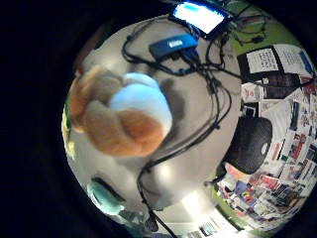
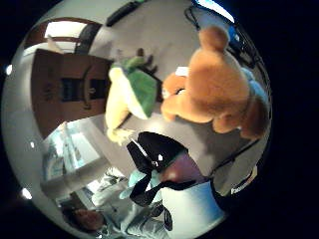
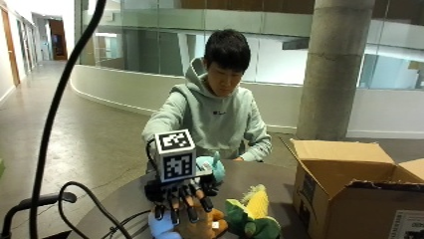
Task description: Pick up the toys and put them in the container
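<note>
We are hovering our right hand (image 3: 179, 196) over the brown bear toy (image 3: 199, 224), fingers (image 3: 189, 211) spread and grasping nothing, readying a grab from above. The bear is lying on the counter (image 3: 126, 201); the corn toy (image 3: 255, 214) (next, probably) is sitting at its 3 o'clock, toward the open cardboard box (image 3: 344, 189).

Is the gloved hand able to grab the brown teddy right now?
Probably yes. The gloved hand hangs right over the teddy, fingers spread, and nothing lies between them.
</note>
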The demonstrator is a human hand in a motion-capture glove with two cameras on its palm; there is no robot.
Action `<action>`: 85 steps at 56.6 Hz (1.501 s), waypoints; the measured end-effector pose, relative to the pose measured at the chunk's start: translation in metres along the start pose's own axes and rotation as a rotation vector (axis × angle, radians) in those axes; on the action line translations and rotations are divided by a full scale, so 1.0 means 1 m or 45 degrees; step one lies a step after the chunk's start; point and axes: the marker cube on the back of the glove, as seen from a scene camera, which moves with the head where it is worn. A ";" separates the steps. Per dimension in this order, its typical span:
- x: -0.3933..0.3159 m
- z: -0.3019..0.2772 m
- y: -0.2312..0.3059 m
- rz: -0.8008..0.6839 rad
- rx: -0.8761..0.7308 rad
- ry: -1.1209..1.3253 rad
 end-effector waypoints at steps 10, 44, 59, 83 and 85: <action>0.003 0.037 -0.004 -0.030 0.122 0.029; -0.038 0.001 0.040 -0.170 0.268 -0.042; -0.097 -0.146 0.099 -0.314 0.366 -0.099; -0.326 -0.267 0.097 -0.611 0.776 -0.013; -0.341 -0.266 0.090 -0.632 0.809 -0.020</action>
